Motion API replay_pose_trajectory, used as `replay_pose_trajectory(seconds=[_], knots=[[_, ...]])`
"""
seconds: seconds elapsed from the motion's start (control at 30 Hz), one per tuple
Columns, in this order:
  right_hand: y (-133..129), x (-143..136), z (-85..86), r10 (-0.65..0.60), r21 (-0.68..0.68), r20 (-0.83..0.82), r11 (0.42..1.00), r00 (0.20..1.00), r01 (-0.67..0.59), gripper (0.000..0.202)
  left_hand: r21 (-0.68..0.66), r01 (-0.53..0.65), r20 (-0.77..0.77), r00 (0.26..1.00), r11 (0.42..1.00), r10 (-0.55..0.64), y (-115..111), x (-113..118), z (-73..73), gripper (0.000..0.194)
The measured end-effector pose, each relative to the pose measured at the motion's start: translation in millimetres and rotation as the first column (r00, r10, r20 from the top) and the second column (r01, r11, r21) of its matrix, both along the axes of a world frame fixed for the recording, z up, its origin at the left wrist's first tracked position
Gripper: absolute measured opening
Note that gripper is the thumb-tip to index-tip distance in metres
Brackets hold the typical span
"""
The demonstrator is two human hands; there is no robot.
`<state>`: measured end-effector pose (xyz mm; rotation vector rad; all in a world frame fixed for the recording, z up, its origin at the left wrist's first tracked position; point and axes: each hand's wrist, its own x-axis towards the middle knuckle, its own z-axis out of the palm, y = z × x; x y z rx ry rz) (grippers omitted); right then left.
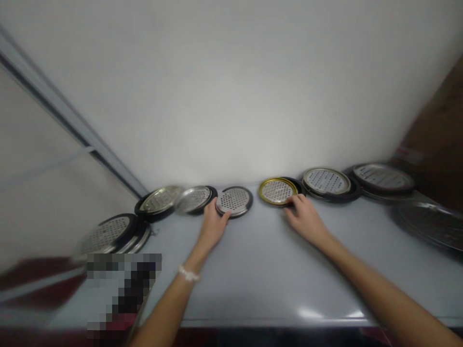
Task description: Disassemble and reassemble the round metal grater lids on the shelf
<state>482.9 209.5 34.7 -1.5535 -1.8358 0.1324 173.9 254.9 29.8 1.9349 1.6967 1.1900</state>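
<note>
Near the middle of the grey tabletop (249, 270), my left hand (213, 222) is closed on the left edge of a round perforated plate (234, 200). It looks like a flat grater with a silver face and a partly dark rim. To the right, my right hand (306, 216) has its thumb and fingers closed at the lower right edge of a gold-rimmed perforated plate (278, 191). A dark round piece shows behind that plate. Both plates lie low at the back of the table, with a gap between them.
More round perforated plates line the wall (224, 96): a blurred silver pair (195, 197), a shiny plate (159, 200), a left stack (112, 233), a silver-rimmed plate (326, 182) and a dark-rimmed stack (383, 178). A large dark disc (430, 224) lies at right. Pixelation covers the lower left.
</note>
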Motion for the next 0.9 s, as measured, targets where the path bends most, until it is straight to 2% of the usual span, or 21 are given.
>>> replay_pose_trajectory(seconds=[0.2, 0.37, 0.43, 0.5, 0.57, 0.67, 0.77, 0.9], knots=[[6.9, 16.8, -1.5, -0.166, -0.039, 0.244, 0.983, 0.956, 0.181, 0.023, 0.019, -0.058, -0.318, 0.946, 0.998, 0.061, -12.1, 5.7, 16.7, 0.050], [10.1, 22.0, -4.5, -0.170, -0.074, 0.250, 0.978, 0.953, 0.194, 0.025, 0.072, -0.056, -0.484, 0.871, 0.996, 0.084, -20.7, 7.5, 24.8, 0.046], [10.7, 22.5, -5.9, -0.142, -0.072, 0.237, 0.984, 0.961, 0.163, 0.027, 0.126, -0.017, -0.496, 0.865, 0.992, 0.077, -20.8, 7.6, 27.1, 0.043], [11.0, 22.8, -6.9, -0.116, -0.067, 0.235, 0.989, 0.965, 0.135, 0.031, 0.137, 0.049, -0.469, 0.883, 0.989, 0.021, -20.9, 9.0, 30.2, 0.031], [11.0, 23.2, -7.6, -0.101, -0.069, 0.243, 0.990, 0.965, 0.121, 0.032, 0.032, 0.150, -0.413, 0.902, 0.988, -0.124, -22.0, 12.0, 33.6, 0.015], [10.7, 23.1, -8.1, -0.093, -0.074, 0.248, 0.991, 0.964, 0.115, 0.035, -0.130, 0.285, -0.346, 0.884, 0.950, -0.313, -25.1, 16.9, 35.6, 0.017], [9.9, 21.2, -8.1, -0.091, -0.084, 0.216, 0.990, 0.972, 0.112, 0.040, -0.105, 0.302, -0.354, 0.879, 0.948, -0.319, -26.6, 18.4, 32.2, 0.013], [8.9, 17.0, -6.0, -0.104, -0.094, 0.160, 0.988, 0.982, 0.120, 0.044, -0.071, 0.281, -0.343, 0.894, 0.957, -0.288, -24.0, 14.7, 25.7, 0.018]])
